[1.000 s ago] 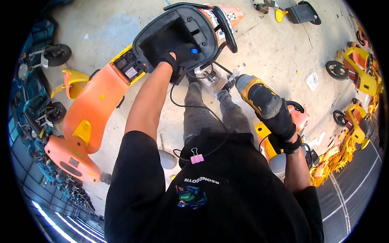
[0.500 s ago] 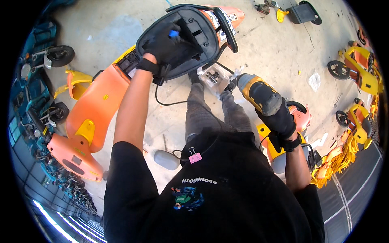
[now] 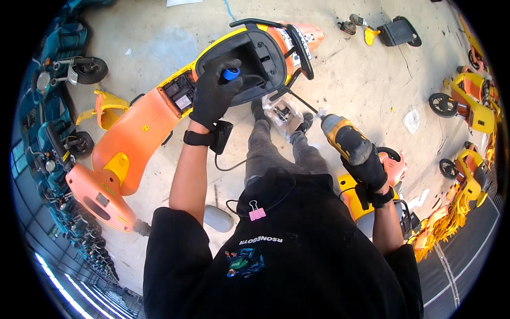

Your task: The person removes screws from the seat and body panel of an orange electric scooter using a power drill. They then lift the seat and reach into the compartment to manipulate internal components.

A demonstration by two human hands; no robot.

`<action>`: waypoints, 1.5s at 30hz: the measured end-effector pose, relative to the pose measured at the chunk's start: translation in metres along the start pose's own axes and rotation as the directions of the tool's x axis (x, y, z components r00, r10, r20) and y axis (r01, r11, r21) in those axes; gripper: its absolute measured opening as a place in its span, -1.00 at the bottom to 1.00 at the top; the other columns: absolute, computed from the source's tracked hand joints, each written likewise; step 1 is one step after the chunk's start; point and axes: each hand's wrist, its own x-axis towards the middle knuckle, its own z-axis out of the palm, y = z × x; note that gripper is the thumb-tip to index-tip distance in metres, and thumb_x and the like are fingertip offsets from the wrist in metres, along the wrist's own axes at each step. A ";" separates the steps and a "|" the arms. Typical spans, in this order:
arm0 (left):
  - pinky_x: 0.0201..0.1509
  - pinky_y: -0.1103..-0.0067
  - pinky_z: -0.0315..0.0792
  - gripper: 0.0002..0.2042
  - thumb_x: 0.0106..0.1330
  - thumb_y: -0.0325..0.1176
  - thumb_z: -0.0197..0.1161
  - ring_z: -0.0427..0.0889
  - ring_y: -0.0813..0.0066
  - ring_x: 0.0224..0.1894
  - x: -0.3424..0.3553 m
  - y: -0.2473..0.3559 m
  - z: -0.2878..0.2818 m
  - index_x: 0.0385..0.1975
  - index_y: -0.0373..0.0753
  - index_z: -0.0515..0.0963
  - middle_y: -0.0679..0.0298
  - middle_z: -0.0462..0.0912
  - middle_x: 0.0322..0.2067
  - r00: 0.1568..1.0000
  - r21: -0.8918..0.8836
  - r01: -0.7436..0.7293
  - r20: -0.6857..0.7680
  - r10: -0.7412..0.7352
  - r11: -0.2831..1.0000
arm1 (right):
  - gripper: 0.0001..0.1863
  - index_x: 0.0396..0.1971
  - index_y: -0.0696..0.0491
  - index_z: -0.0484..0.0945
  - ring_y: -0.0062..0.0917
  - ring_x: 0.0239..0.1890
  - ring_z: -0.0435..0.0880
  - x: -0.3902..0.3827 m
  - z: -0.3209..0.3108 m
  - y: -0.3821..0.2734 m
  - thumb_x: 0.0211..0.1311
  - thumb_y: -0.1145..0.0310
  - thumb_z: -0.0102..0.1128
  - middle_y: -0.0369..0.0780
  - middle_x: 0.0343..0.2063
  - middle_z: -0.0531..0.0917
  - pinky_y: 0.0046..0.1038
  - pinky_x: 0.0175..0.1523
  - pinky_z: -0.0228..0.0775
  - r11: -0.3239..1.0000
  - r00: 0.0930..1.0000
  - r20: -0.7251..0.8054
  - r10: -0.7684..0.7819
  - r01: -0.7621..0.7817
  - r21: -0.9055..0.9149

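Observation:
In my black-gloved left hand (image 3: 213, 98), the fingers are closed around a small round blue piece (image 3: 231, 74), which looks like a ring or cap. That hand hovers at the near edge of the black under-seat bin (image 3: 254, 91) of an orange scooter (image 3: 141, 125). My gloved right hand (image 3: 370, 174) grips a yellow-and-black cordless drill (image 3: 346, 139). A long thin bit (image 3: 304, 102) runs from the drill toward the scooter's rear grab rail (image 3: 301, 52); I cannot tell whether its tip touches anything.
A clear plastic bag of small dark parts (image 3: 285, 114) lies between my feet. Left of the scooter are a yellow body panel (image 3: 109, 110) and a row of teal scooters (image 3: 58, 106). Yellow scooters (image 3: 473, 98) line the right. A black bin part (image 3: 399, 33) lies far right.
My left hand has drawn back toward me and right, out of the bin, still with the blue piece. The drill has tilted, its bit now showing. The scooter appears slightly lower and further right.

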 end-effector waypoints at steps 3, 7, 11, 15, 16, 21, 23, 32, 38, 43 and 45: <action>0.00 0.54 0.44 -0.66 0.14 -0.48 0.29 0.53 0.50 -0.13 0.004 -0.035 -0.003 -0.04 -0.29 0.51 0.29 0.58 -0.15 0.983 -0.019 0.109 -0.149 -0.111 0.994 | -0.81 -0.29 0.18 0.60 -0.43 -0.33 0.69 -0.010 -0.009 -0.022 0.05 0.50 0.27 -0.14 -0.37 0.69 -0.48 -0.19 0.51 0.998 0.998 -0.051 -0.045 0.048 0.045; -0.04 0.58 0.47 -0.58 0.16 -0.43 0.32 0.55 0.48 -0.14 0.018 -0.109 -0.018 0.04 -0.33 0.46 0.23 0.57 -0.13 0.898 -0.202 0.264 -0.304 -0.317 0.943 | -0.80 -0.28 0.17 0.60 -0.39 -0.28 0.69 -0.017 -0.013 -0.037 0.07 0.46 0.28 -0.11 -0.35 0.69 -0.46 -0.17 0.52 0.998 0.997 -0.070 0.043 -0.045 -0.036; 0.02 0.52 0.47 -0.53 0.15 -0.40 0.33 0.58 0.38 -0.09 0.033 -0.137 -0.023 0.07 -0.36 0.43 0.13 0.58 -0.08 0.897 -0.195 0.274 -0.302 -0.324 0.942 | -0.77 -0.29 0.14 0.61 -0.37 -0.30 0.70 -0.015 -0.003 -0.023 0.04 0.40 0.36 -0.13 -0.37 0.70 -0.45 -0.19 0.52 0.999 0.995 -0.093 -0.038 0.035 -0.034; 0.10 0.40 0.42 -0.44 0.09 -0.28 0.35 0.59 0.12 -0.05 0.053 -0.187 -0.005 0.09 -0.38 0.40 -0.03 0.59 -0.07 0.748 0.210 0.447 -0.620 -0.235 0.870 | -0.76 -0.28 0.14 0.60 -0.35 -0.29 0.70 -0.006 0.000 -0.043 0.03 0.40 0.37 -0.13 -0.37 0.70 -0.45 -0.17 0.52 0.991 0.998 -0.054 -0.013 0.006 -0.137; 0.10 0.39 0.42 -0.41 0.07 -0.26 0.36 0.59 0.12 -0.05 0.043 -0.230 -0.008 0.10 -0.38 0.38 -0.04 0.58 -0.07 0.799 0.218 0.496 -0.492 -0.344 0.840 | -0.76 -0.29 0.14 0.61 -0.36 -0.29 0.70 -0.002 0.004 -0.047 0.03 0.40 0.37 -0.13 -0.37 0.70 -0.46 -0.17 0.52 0.996 0.998 -0.066 0.002 -0.008 -0.085; 0.04 0.34 0.43 -0.42 -0.01 -0.27 0.40 0.59 0.13 -0.06 -0.024 -0.259 0.033 0.02 -0.41 0.41 -0.06 0.59 -0.09 0.797 0.173 0.483 -0.493 -0.349 0.858 | -0.78 -0.30 0.17 0.60 -0.43 -0.38 0.70 0.022 0.015 -0.052 0.04 0.42 0.35 -0.16 -0.45 0.69 -0.47 -0.28 0.52 0.996 0.995 -0.096 0.005 -0.014 -0.086; 0.05 0.35 0.43 -0.45 0.01 -0.28 0.39 0.57 0.12 -0.02 -0.054 -0.286 0.037 0.00 -0.41 0.41 -0.03 0.59 -0.09 0.768 0.185 0.591 -0.427 -0.478 0.785 | -0.79 -0.31 0.19 0.59 -0.51 -0.49 0.66 0.036 0.020 -0.066 0.06 0.42 0.32 -0.19 -0.54 0.67 -0.49 -0.37 0.51 0.983 0.995 -0.049 0.091 -0.098 -0.156; 0.16 0.28 0.36 -0.24 0.08 0.16 0.25 0.45 -0.10 0.14 -0.052 -0.255 0.039 0.09 -0.40 0.37 -0.16 0.50 0.05 0.551 0.164 0.825 -0.024 -0.834 0.541 | -0.79 -0.33 0.16 0.60 -0.55 -0.54 0.64 0.066 0.038 -0.077 0.05 0.39 0.34 -0.23 -0.59 0.66 -0.53 -0.42 0.49 0.954 0.992 -0.031 0.125 -0.129 -0.272; 0.15 0.27 0.37 -0.34 0.15 0.10 0.21 0.47 -0.06 0.13 -0.042 -0.265 0.044 0.06 -0.37 0.40 -0.13 0.52 0.04 0.661 0.136 0.750 -0.208 -0.721 0.648 | -0.78 -0.27 0.14 0.61 -0.57 -0.45 0.66 0.072 0.040 -0.094 0.11 0.37 0.33 -0.23 -0.50 0.68 -0.57 -0.33 0.52 0.920 0.989 -0.037 0.146 -0.149 -0.363; 0.16 0.29 0.37 -0.40 0.21 0.02 0.18 0.47 -0.01 0.14 -0.042 -0.298 0.044 0.08 -0.35 0.38 -0.12 0.51 0.05 0.701 0.176 0.713 -0.194 -0.686 0.679 | -0.77 -0.23 0.13 0.61 -0.57 -0.40 0.67 0.082 0.039 -0.104 0.14 0.36 0.33 -0.22 -0.43 0.69 -0.57 -0.31 0.52 0.918 0.985 0.009 0.171 -0.156 -0.365; 0.16 0.29 0.37 -0.43 0.22 -0.01 0.17 0.48 -0.01 0.14 -0.030 -0.269 0.041 0.07 -0.35 0.39 -0.12 0.51 0.05 0.641 0.154 0.768 -0.192 -0.743 0.622 | -0.76 -0.22 0.13 0.61 -0.57 -0.39 0.67 0.082 0.037 -0.108 0.13 0.36 0.33 -0.22 -0.42 0.70 -0.57 -0.30 0.52 0.927 0.979 0.013 0.205 -0.189 -0.325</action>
